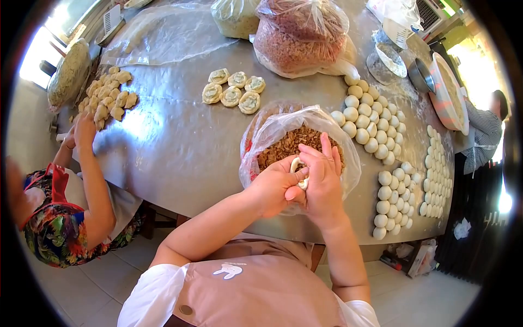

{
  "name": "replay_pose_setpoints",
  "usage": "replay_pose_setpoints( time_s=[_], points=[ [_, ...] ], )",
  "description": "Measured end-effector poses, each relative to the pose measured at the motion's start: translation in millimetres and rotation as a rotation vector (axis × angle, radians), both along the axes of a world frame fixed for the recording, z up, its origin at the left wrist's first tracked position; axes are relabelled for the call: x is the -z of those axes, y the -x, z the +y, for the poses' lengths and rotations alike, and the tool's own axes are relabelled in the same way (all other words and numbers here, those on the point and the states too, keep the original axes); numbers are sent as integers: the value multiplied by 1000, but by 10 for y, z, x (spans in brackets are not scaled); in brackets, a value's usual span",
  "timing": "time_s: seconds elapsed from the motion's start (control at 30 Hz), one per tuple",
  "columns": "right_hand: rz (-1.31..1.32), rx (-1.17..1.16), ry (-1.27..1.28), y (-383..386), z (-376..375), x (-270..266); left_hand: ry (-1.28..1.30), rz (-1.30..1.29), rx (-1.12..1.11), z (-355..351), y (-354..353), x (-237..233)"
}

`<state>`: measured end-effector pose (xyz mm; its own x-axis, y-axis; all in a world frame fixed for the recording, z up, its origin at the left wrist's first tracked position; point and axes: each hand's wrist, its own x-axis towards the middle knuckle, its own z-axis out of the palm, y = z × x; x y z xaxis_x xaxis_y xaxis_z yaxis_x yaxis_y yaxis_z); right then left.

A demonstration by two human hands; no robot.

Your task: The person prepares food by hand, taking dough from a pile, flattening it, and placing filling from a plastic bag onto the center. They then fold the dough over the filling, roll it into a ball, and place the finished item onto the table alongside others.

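Both of my hands are together over an open plastic bag of brown crumbly filling. A small white dough wrapper is cupped between them, its pale rim curving around a bit of brown filling. My left hand grips the dough from the left with thumb and fingers. On the other side my right hand pinches it, some of its fingers pointing up. The fingers partly hide the dough.
Rows of white dough balls sit right, with more groups nearer me. Several filled rounds lie beyond the filling bag. A large bag of reddish filling stands at the back. Left, a co-worker's hands touch dough pieces.
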<state>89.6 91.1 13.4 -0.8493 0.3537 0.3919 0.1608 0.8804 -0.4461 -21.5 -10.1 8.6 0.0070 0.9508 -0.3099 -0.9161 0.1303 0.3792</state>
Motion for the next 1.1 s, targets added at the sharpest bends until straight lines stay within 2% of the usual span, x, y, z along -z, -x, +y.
replay_pose_setpoints(
  time_s=[0.1, 0.2, 0.3, 0.4, 0.53, 0.63, 0.67, 0.77, 0.8, 0.9, 0.93, 1.03, 1.07, 1.1],
  points=[
    [56, -12, 60, 13, -1, 1, 48, -12, -15, 23, -26, -35],
    [109, 4, 185, -9, 1, -92, 55, -227, -105, 48, -43, -327],
    [194, 38, 169, -22, -40, -19, 73, -307, -113, 60, -72, -290],
    [225, 119, 80, 44, -157, 33, 161, 7, -129, 66, -175, -200],
    [279, 222, 56, 154, -281, -15, 79, 73, -110, 48, -145, -6],
    [375, 219, 259, 158, -209, 61, 138, 148, -156, 106, -195, -177],
    [408, 251, 496, 150, -187, 53, 139, 86, -187, 91, -207, -231],
    [663, 252, 1022, 173, -127, 16, -176, 662, -220, 49, -239, -120],
    [596, 251, 1017, 146, -119, 21, -173, 877, -258, 40, -232, -126],
    [700, 120, 1440, 166, -304, -159, -227, 1329, -426, 37, -146, -82],
    [549, 46, 1340, 128, -326, -132, -178, 1320, -544, 65, -183, -120],
    [531, 82, 1361, 140, -410, -148, -160, 1528, -617, 67, -187, -98],
    [502, 86, 1407, 126, -408, -130, -223, 1667, -602, 78, -139, -99],
    [473, 89, 1454, 118, -395, -91, -240, 1631, -572, 74, -120, -94]
  ],
)
